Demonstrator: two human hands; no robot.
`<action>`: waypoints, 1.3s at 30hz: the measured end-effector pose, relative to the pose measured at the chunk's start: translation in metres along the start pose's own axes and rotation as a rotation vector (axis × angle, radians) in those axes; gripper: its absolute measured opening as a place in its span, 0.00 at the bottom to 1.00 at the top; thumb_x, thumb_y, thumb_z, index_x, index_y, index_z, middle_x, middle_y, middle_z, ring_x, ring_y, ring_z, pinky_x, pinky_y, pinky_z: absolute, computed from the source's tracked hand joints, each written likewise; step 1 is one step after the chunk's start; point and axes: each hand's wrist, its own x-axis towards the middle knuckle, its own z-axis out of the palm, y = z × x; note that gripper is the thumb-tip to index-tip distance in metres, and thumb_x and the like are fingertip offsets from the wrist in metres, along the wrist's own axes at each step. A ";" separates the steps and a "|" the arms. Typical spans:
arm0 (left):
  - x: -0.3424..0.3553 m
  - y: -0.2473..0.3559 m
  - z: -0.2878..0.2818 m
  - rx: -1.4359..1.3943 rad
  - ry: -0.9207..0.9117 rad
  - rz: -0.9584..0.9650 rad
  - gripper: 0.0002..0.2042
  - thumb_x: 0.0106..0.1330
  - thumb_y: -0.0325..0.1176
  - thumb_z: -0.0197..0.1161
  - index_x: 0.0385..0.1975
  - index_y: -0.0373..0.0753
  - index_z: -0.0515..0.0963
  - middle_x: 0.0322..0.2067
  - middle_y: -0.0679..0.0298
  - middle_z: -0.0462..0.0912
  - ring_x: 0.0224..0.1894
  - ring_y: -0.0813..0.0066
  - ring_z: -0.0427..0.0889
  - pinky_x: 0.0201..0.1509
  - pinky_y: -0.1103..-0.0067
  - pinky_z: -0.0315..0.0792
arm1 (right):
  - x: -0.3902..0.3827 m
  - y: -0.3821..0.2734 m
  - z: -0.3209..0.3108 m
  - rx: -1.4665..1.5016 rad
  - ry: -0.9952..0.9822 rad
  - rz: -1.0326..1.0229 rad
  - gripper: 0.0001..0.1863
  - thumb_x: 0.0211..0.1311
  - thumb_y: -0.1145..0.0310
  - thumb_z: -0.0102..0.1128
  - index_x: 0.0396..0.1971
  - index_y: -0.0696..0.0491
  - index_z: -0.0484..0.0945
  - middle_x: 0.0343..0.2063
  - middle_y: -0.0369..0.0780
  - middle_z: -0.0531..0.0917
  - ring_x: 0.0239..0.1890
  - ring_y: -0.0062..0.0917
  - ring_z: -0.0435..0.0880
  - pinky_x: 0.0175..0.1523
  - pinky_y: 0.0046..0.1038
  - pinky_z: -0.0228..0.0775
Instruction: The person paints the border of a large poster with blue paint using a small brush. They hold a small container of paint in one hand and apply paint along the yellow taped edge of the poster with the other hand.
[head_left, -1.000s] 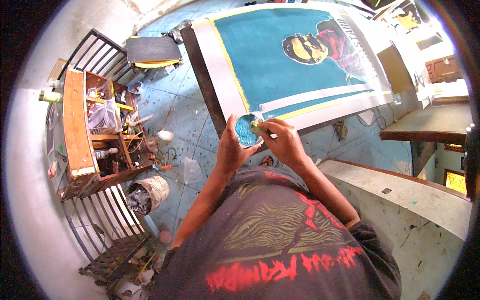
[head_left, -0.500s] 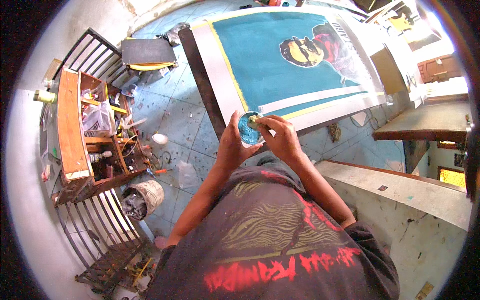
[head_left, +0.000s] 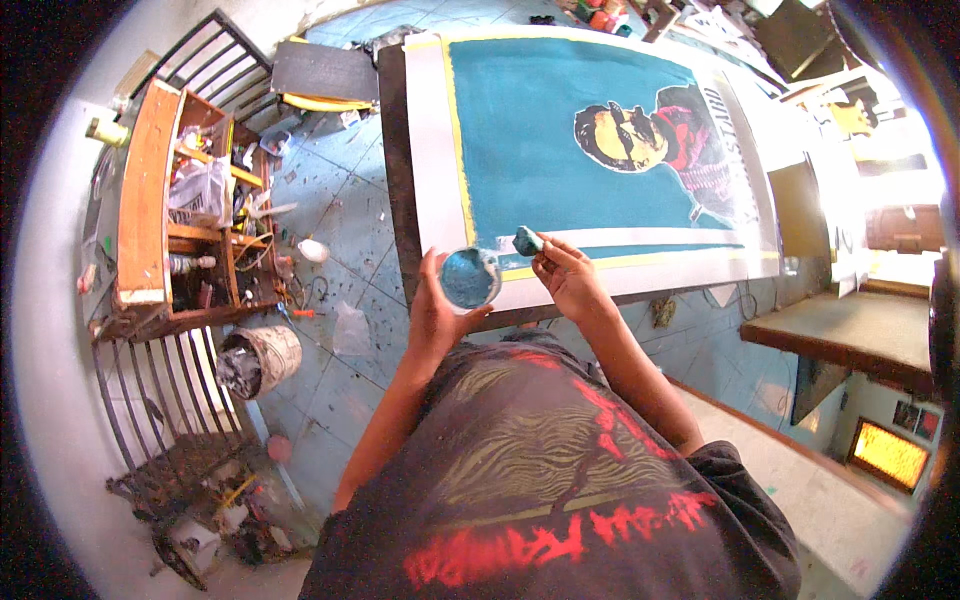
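My left hand [head_left: 437, 312] is wrapped round a small cup of blue paint [head_left: 470, 279], its open top facing up. To the right of the cup, my right hand [head_left: 577, 281] pinches a small paint-soaked sponge [head_left: 527, 241], dark teal on the side turned up. The sponge is apart from the cup, over the near edge of the painting. Beyond both hands lies a large painting [head_left: 530, 120] with a teal ground, a portrait figure at its right, and yellow and white border strips. I cannot tell whether the sponge touches its surface.
At the left stands an open wooden cabinet [head_left: 145, 200] full of clutter, with a stained bucket [head_left: 270, 360] near it. A black-topped stool [head_left: 322, 75] stands at the far left. A brown-edged counter [head_left: 850, 330] juts in from the right. Blue floor tiles [head_left: 340, 200] are speckled.
My right hand has lifted the sponge out of the cup and moved right with it. The cup has shifted slightly left and nearer. The whole view has turned a little.
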 end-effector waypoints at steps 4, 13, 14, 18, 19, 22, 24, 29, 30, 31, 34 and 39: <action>-0.036 0.015 0.010 0.093 0.112 -0.188 0.56 0.42 0.37 0.82 0.68 0.32 0.47 0.57 0.45 0.70 0.60 0.50 0.71 0.64 0.63 0.66 | 0.024 0.009 -0.046 0.472 -0.015 0.366 0.16 0.71 0.73 0.51 0.56 0.61 0.73 0.41 0.39 0.81 0.40 0.21 0.80 0.51 0.21 0.76; -0.111 0.043 0.038 0.092 0.369 -0.407 0.56 0.43 0.39 0.82 0.67 0.31 0.46 0.57 0.46 0.70 0.58 0.53 0.73 0.63 0.64 0.67 | 0.088 0.018 -0.036 -0.796 -0.436 -0.198 0.11 0.63 0.69 0.59 0.43 0.53 0.83 0.39 0.45 0.85 0.37 0.33 0.84 0.43 0.34 0.77; -0.114 0.048 0.040 0.079 0.382 -0.436 0.56 0.43 0.39 0.82 0.67 0.31 0.46 0.58 0.46 0.70 0.58 0.53 0.73 0.62 0.64 0.68 | 0.097 0.028 -0.032 -0.821 -0.497 -0.346 0.10 0.63 0.69 0.59 0.42 0.53 0.83 0.39 0.46 0.84 0.37 0.37 0.84 0.43 0.36 0.77; -0.124 0.062 0.043 0.045 0.450 -0.500 0.56 0.43 0.38 0.82 0.67 0.31 0.46 0.58 0.47 0.70 0.59 0.54 0.73 0.62 0.65 0.69 | 0.111 0.051 -0.016 -0.845 -0.641 -0.551 0.07 0.60 0.74 0.58 0.37 0.55 0.82 0.37 0.46 0.84 0.39 0.44 0.83 0.43 0.39 0.77; -0.126 0.067 0.041 0.057 0.460 -0.518 0.56 0.43 0.38 0.82 0.67 0.31 0.46 0.58 0.47 0.70 0.59 0.54 0.73 0.62 0.65 0.69 | 0.111 0.053 -0.010 -0.857 -0.667 -0.576 0.07 0.59 0.75 0.60 0.37 0.56 0.82 0.37 0.46 0.84 0.39 0.44 0.83 0.42 0.39 0.77; -0.129 0.077 0.039 0.074 0.481 -0.563 0.56 0.43 0.38 0.82 0.67 0.31 0.47 0.59 0.47 0.69 0.59 0.55 0.73 0.62 0.66 0.69 | 0.112 0.053 -0.003 -0.883 -0.724 -0.577 0.08 0.59 0.75 0.59 0.38 0.55 0.81 0.37 0.45 0.84 0.39 0.43 0.84 0.43 0.38 0.78; -0.134 0.078 0.040 0.068 0.490 -0.584 0.55 0.43 0.37 0.82 0.67 0.31 0.47 0.59 0.47 0.69 0.59 0.55 0.73 0.62 0.66 0.69 | 0.110 0.057 0.000 -0.872 -0.782 -0.560 0.08 0.59 0.75 0.59 0.38 0.55 0.81 0.38 0.45 0.84 0.39 0.43 0.84 0.43 0.38 0.78; -0.139 0.082 0.041 0.098 0.519 -0.603 0.55 0.43 0.37 0.82 0.67 0.31 0.47 0.59 0.46 0.69 0.59 0.55 0.73 0.62 0.66 0.69 | 0.105 0.065 0.004 -0.833 -0.839 -0.658 0.08 0.59 0.75 0.57 0.38 0.55 0.81 0.39 0.45 0.84 0.40 0.42 0.83 0.43 0.38 0.78; -0.140 0.082 0.041 0.103 0.520 -0.611 0.55 0.43 0.37 0.82 0.67 0.30 0.47 0.59 0.46 0.69 0.59 0.55 0.72 0.62 0.67 0.69 | 0.104 0.067 0.004 -0.848 -0.842 -0.650 0.08 0.59 0.75 0.57 0.39 0.55 0.81 0.40 0.45 0.84 0.40 0.42 0.83 0.44 0.39 0.78; -0.142 0.082 0.040 0.124 0.517 -0.622 0.55 0.43 0.37 0.82 0.67 0.31 0.47 0.59 0.46 0.69 0.60 0.54 0.72 0.62 0.66 0.69 | 0.104 0.070 0.005 -0.862 -0.842 -0.644 0.09 0.60 0.75 0.57 0.39 0.55 0.81 0.40 0.45 0.83 0.40 0.42 0.83 0.44 0.39 0.78; -0.144 0.083 0.040 0.142 0.513 -0.663 0.56 0.43 0.37 0.82 0.68 0.31 0.47 0.60 0.45 0.68 0.60 0.54 0.72 0.61 0.66 0.69 | 0.108 0.075 0.005 -0.886 -0.888 -0.633 0.09 0.60 0.75 0.56 0.39 0.55 0.81 0.41 0.45 0.83 0.42 0.43 0.83 0.46 0.39 0.78; -0.140 0.087 0.040 0.084 0.517 -0.708 0.56 0.43 0.37 0.82 0.68 0.32 0.46 0.61 0.43 0.66 0.61 0.52 0.71 0.61 0.65 0.69 | 0.111 0.082 -0.002 -0.962 -0.914 -0.642 0.10 0.60 0.75 0.56 0.40 0.55 0.81 0.43 0.45 0.83 0.43 0.42 0.83 0.47 0.38 0.78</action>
